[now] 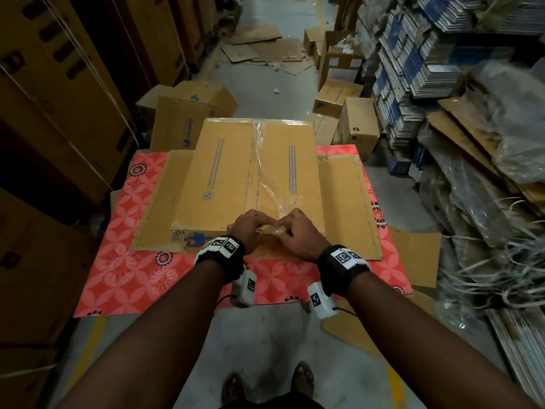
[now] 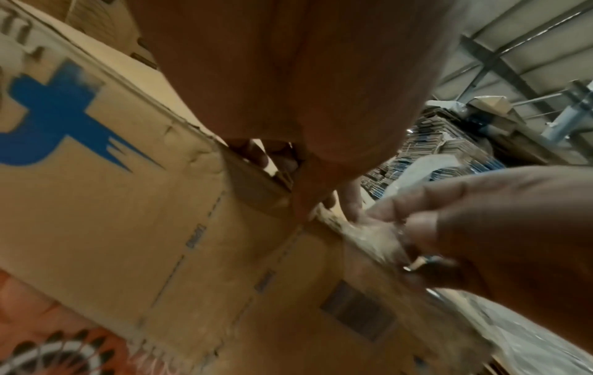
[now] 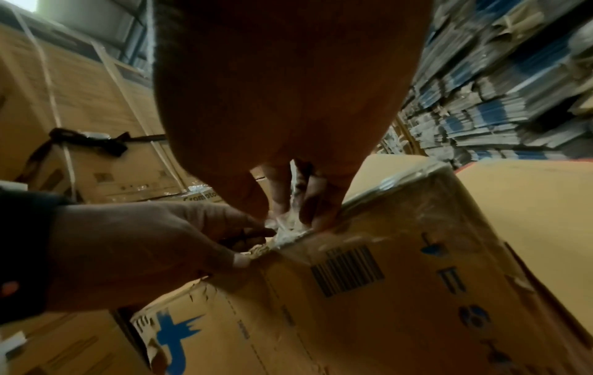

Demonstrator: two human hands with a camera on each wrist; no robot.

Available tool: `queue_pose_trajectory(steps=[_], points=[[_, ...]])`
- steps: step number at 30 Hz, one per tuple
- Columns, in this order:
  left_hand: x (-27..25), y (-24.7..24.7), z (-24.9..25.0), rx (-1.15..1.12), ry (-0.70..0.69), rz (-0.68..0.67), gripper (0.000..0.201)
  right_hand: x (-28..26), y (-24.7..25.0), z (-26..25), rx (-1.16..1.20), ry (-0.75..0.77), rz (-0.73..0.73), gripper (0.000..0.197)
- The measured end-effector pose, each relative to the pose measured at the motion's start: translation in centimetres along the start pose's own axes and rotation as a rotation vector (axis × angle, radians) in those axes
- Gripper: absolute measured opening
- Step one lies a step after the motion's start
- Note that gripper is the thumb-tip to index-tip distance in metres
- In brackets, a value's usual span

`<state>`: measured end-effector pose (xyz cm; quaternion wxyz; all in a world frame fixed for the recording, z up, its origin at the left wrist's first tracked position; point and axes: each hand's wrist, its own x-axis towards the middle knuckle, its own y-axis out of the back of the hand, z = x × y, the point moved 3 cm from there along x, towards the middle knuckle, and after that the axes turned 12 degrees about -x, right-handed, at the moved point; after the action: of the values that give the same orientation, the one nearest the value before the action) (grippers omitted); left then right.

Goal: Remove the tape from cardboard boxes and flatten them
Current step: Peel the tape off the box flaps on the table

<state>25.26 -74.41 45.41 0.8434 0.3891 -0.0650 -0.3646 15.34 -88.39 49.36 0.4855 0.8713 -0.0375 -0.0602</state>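
Cardboard in a tan, rectangular closed box (image 1: 250, 175) sits on a worktop covered with a coral-red floral-patterned sheet (image 1: 124, 255), viewed from above by the person standing at its near edge. A strip of clear, crinkled plastic tape (image 1: 259, 160) runs along the centre seam of the box top, from the far edge to the near edge, where it is bunched and partly lifted.

Both hands meet at the near edge of the box, at the end of that seam. The left hand (image 1: 249, 228) has its fingers curled, with fingertips and thumb pinching the torn edge of the tape and cardboard. The right hand (image 1: 298, 231), just beside it and touching it, also has curled fingers pinching the loose, wrinkled end of the tape. Each wrist wears a black band with white marker blocks.

In the wrist views, the near side of the box carries a blue printed logo (image 2: 61, 119) towards the left and a black barcode (image 3: 348, 270) towards the right.

A flattened tan cardboard sheet (image 1: 351, 208) lies under the box. Beyond the worktop stand smaller brown boxes (image 1: 188, 113), flattened cardboard pieces lie on the grey floor (image 1: 265, 48), and bundled flat stock (image 1: 427, 54) is stacked along the right.
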Motion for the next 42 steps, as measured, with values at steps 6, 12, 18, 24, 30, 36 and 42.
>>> queue_pose_trajectory(steps=[6,12,18,24,30,36,42], points=[[-1.2,2.2,1.5,-0.102,-0.036,-0.001,0.055,0.6,-0.9,0.1,-0.135,-0.020,0.088,0.026],[-1.7,2.4,1.3,-0.162,0.011,0.062,0.046,0.3,-0.5,0.4,-0.146,0.099,0.109,0.007],[-1.9,2.5,1.3,-0.209,0.025,0.057,0.039,-1.1,4.0,5.1,-0.060,-0.075,0.251,0.018],[-1.5,2.3,1.1,-0.252,0.088,0.060,0.041,-1.6,5.4,6.8,-0.088,-0.087,0.232,0.034],[-1.6,2.4,1.3,-0.222,0.089,0.046,0.040,-2.0,3.5,5.2,-0.134,0.015,0.065,0.044],[-1.8,2.5,1.7,-0.205,0.089,0.041,0.030,-2.0,3.3,5.3,-0.212,0.027,0.066,0.064],[-2.0,2.2,1.9,-0.188,0.088,0.078,0.026,-2.3,2.8,4.9,-0.383,0.039,0.109,0.070]])
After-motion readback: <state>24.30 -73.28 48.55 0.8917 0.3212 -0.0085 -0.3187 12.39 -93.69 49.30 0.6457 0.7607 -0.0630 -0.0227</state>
